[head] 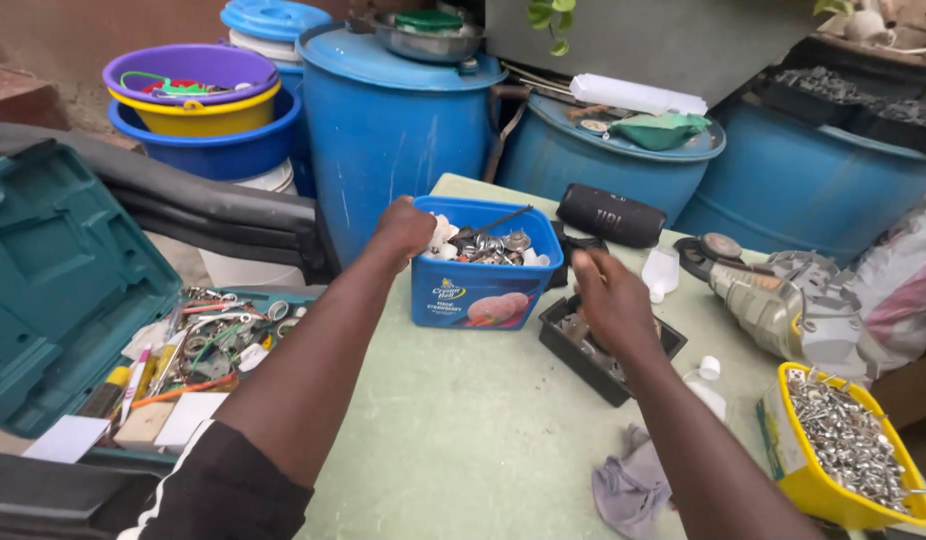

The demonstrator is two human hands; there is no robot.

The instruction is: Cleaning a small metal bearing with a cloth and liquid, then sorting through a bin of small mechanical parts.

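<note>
Two hands work over my pale green counter (463, 420). Left hand (403, 228), fingers curled, whether grasping I cannot tell, rests on the rim of a blue rectangular plastic tub (480, 290) of metal parts. Right hand (608, 295), fingers bent, grip unclear, hovers above a small black plastic tray (583, 362) just beside the tub.

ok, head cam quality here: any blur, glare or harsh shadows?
Head view: soft, even daylight, no hard shadows on the table; right hand slightly motion-blurred over the black tray; left hand at the blue tub sharper; mild sheen on the barrel; wide-angle bend at the edges.
</note>
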